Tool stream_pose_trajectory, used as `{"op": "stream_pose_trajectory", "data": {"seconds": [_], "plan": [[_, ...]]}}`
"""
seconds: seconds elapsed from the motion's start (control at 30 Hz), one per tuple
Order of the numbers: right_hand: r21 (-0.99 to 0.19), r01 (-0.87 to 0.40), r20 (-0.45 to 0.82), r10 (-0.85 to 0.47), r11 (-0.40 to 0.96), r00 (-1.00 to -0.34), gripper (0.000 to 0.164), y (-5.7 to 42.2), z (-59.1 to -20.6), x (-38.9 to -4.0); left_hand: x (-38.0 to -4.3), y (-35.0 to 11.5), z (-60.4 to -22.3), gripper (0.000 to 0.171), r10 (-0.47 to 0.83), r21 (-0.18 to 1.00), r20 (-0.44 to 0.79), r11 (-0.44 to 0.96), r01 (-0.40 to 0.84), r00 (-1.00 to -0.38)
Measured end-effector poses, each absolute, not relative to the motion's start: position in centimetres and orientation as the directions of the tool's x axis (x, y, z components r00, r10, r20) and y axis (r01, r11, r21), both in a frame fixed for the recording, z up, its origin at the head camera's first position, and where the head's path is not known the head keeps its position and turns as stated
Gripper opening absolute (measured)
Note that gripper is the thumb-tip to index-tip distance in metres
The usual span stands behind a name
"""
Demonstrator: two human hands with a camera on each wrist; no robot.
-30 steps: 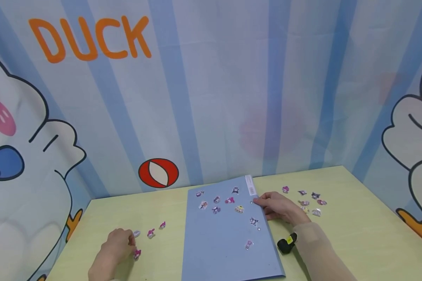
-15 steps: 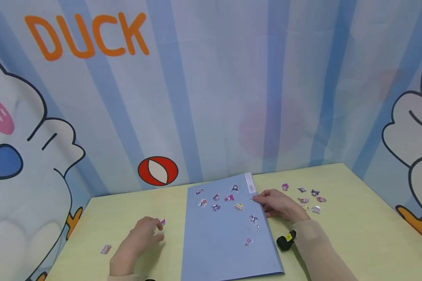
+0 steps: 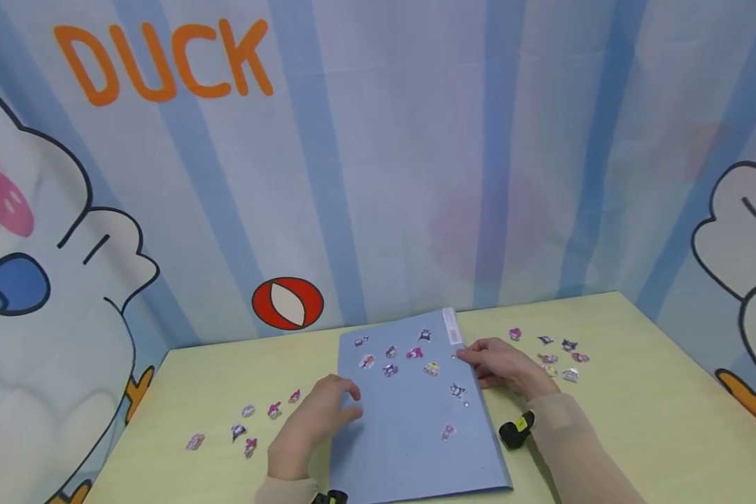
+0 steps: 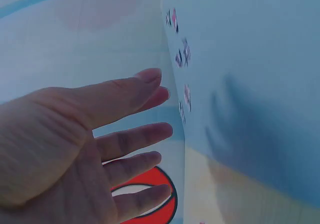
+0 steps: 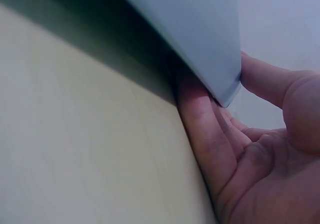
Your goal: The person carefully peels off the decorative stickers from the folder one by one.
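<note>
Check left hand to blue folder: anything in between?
Nothing visible: just open space between the left hand and the blue folder. The loose stickers left of the hand lie on the table, outside that gap.

2 beige sleeves (image 3: pixel 572 437), black cameras (image 3: pixel 512 436), yellow labels (image 3: pixel 521 425)

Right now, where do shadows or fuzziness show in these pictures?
Head view: a faint shadow on the blue folder beside the left hand, small stickers lacking fine detail; left wrist view: a finger-shaped shadow across the folder; right wrist view: dark shadow beneath the folder's edge, the table looking soft.
</note>
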State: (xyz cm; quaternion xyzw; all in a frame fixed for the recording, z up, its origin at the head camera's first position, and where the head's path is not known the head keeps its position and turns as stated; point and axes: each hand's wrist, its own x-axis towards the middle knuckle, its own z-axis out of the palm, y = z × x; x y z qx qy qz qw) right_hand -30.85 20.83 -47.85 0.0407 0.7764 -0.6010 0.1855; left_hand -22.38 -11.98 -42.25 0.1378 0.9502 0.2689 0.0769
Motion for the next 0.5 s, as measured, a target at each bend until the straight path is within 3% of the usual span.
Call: {"op": "stream_pose_trajectory", "data": {"seconds": [0.5], "plan": [[-0.914,0.288,-0.341,-0.157,0.285,-0.927,0.042,20.8,-47.8,-31.0,-22.4,-7.5,-42.4,0.010,0.380,0.541,-0.033,0.785,0.303,-0.924]]}}
